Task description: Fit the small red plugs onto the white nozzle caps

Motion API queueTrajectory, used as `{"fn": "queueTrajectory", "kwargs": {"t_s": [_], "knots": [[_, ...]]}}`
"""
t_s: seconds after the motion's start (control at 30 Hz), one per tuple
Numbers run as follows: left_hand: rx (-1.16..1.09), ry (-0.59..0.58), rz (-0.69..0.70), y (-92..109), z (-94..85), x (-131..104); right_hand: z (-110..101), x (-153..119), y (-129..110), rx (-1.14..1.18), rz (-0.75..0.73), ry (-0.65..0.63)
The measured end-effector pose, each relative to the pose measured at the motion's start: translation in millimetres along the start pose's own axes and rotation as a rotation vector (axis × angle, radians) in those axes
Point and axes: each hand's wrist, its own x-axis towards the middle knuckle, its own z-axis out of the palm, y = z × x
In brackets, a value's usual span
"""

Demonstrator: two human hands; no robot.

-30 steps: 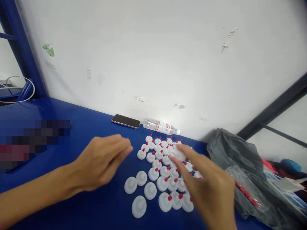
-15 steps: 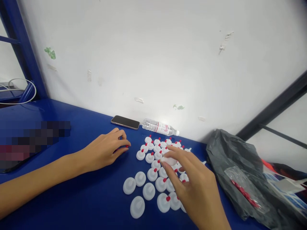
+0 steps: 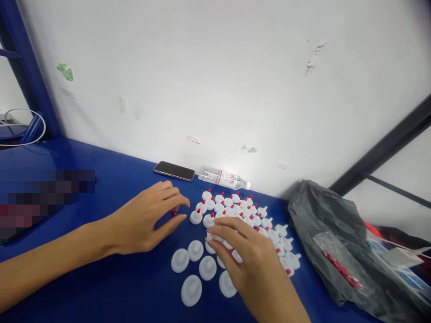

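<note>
Several red caps [image 3: 342, 270] inside clear bag [image 3: 325, 242] (atop black bag [image 3: 308, 211])

We can read no word, brand or number with certainty. The one piece of lettering we make out is on the clear plastic bottle [image 3: 208, 174] lying on its side by the wall: its white label [image 3: 226, 180] carries a few red characters, set along the bottle's length toward the cap end, too small and blurred for us to read. A red line edges that label. We cannot tell whether the blue-and-white item [image 3: 412, 279] at far right bears writing.
</note>
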Motion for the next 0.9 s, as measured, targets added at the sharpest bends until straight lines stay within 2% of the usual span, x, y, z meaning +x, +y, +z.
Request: {"fn": "queueTrajectory", "kwargs": {"t_s": [0.17,0.27,0.37,0.5,0.57,0.67,0.77,0.9], "knots": [[-0.067,0.041,0.166,26,6.2,-5,10,2,-14,0.027,-0.014,-0.029],[-0.07,0.062,0.245,35,12.2,-6,12,2,-20,0.061,-0.027,-0.037],[-0.002,0.113,0.245,30,9.8,-2,10,3,-21,0.079,-0.043,-0.008],[0.053,0.152,0.157,11,-2.8,3,4,4,-16,-0.025,-0.04,0.129],[0.085,0.124,0.111,2,-7.3,4,2,4,-8,-0.104,0.001,0.152],[0.223,0.022,0.05,-8,-8.3,4,3,2,6,-0.247,0.073,0.106],[0.326,-0.105,-0.009,-12,-4.9,2,7,-1,15,-0.335,0.096,0.061],[0.308,-0.198,-0.096,-12,-2.4,1,12,-3,15,-0.344,0.093,0.056]]}}
